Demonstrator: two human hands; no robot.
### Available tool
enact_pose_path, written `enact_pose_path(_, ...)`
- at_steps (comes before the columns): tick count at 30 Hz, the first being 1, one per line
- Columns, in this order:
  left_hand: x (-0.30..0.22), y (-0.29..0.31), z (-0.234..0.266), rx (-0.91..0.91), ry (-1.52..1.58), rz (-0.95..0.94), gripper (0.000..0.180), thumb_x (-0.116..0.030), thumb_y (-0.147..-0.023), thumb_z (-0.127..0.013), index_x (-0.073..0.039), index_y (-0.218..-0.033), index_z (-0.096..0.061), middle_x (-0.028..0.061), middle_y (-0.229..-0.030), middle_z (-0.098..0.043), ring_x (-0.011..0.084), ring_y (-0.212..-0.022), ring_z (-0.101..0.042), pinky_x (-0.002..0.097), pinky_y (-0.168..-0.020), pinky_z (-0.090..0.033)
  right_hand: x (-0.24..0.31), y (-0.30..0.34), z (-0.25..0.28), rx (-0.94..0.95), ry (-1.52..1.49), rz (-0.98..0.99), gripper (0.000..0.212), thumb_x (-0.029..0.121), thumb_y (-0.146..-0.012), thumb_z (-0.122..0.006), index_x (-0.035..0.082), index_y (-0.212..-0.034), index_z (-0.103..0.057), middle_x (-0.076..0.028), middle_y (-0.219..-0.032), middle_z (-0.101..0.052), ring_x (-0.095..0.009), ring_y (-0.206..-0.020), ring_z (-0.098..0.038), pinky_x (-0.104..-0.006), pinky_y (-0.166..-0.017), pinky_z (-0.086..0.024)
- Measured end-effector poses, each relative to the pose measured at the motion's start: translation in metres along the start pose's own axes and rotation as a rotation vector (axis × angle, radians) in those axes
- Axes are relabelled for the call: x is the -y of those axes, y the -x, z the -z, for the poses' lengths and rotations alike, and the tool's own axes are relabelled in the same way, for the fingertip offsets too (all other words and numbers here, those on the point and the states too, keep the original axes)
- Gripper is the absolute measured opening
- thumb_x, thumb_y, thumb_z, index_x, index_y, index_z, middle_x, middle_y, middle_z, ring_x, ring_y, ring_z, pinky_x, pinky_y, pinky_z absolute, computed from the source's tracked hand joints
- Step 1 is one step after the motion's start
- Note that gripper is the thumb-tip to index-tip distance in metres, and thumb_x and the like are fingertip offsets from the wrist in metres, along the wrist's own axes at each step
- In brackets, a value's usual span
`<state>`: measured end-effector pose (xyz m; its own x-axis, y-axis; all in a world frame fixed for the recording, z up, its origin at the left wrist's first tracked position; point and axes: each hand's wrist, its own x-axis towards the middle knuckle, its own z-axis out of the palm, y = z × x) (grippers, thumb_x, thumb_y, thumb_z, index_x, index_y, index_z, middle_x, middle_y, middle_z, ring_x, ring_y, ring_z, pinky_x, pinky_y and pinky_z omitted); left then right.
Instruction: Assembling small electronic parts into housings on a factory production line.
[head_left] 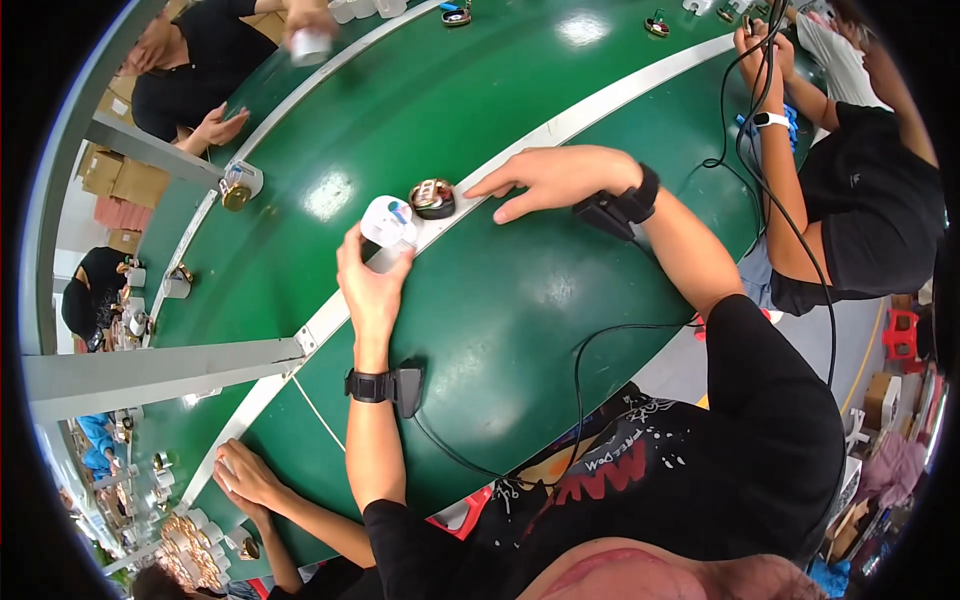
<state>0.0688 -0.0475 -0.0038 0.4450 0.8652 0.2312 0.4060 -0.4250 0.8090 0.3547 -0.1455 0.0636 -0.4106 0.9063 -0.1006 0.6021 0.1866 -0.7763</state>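
A white plastic housing [388, 221] with a coloured patch on it sits in the fingers of my left hand [372, 275], raised over the white strip [432, 232] that runs along the table. Just right of the housing stands a small round part [433, 197], black at the base with gold and copper-coloured pieces on top. My right hand [555, 180] reaches over the strip, palm down. Its index finger is stretched toward the round part, the fingertip a short way from it, and the thumb is apart. Nothing shows in that hand.
A grey metal post [160, 375] meets the green table [500, 340] at left. Black cables [600, 335] run from my wrist straps and hang at right. Co-workers sit on both sides and opposite. Similar parts [656, 25] lie on the far green surface.
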Motion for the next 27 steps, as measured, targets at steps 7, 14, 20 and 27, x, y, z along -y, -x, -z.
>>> enact_pose_path(7, 0.060, -0.027, 0.065, -0.308, -0.229, 0.097, 0.051, -0.013, -0.073, -0.081, 0.002, -0.116, -0.058, 0.0112, -0.105, -0.067, 0.0204, -0.097, -0.063, 0.0354, -0.088, -0.049, -0.115, 0.052, 0.067, -0.667, 0.286, -0.444, 0.052, 0.034, -0.087, -0.064, 0.001, -0.127, -0.058, -0.021, -0.121, -0.063, -0.033, -0.113, -0.061, -0.0376, -0.096, -0.048)
enact_pose_path(14, 0.068, -0.021, 0.070, -0.482, -0.350, 0.226, 0.062, -0.015, -0.074, -0.081, 0.004, -0.124, -0.050, 0.0154, -0.114, -0.063, 0.0247, -0.100, -0.062, 0.0382, -0.091, -0.048, -0.214, 0.111, 0.097, -1.194, 0.387, -0.700, 0.040, 0.032, -0.080, -0.069, 0.003, -0.106, -0.070, -0.022, -0.109, -0.067, -0.035, -0.100, -0.065, -0.0393, -0.091, -0.050)
enact_pose_path(20, 0.067, -0.015, 0.069, -0.515, -0.310, 0.238, 0.081, -0.014, -0.073, -0.082, 0.004, -0.137, -0.035, 0.0195, -0.124, -0.056, 0.0298, -0.108, -0.058, 0.0426, -0.096, -0.045, -0.228, 0.113, 0.094, -1.337, 0.474, -0.672, 0.031, 0.030, -0.079, -0.067, 0.006, -0.098, -0.073, -0.020, -0.103, -0.069, -0.034, -0.094, -0.066, -0.0393, -0.087, -0.051)
enact_pose_path(27, 0.046, -0.001, 0.052, -0.733, -0.439, 0.082, 0.082, -0.007, -0.070, -0.079, 0.003, -0.137, -0.032, 0.0204, -0.125, -0.051, 0.0331, -0.109, -0.052, 0.0446, -0.097, -0.041, -0.219, 0.114, 0.088, -1.361, 0.236, -0.670, 0.027, 0.028, -0.080, -0.066, 0.008, -0.095, -0.074, -0.017, -0.099, -0.069, -0.032, -0.093, -0.067, -0.0390, -0.084, -0.051)
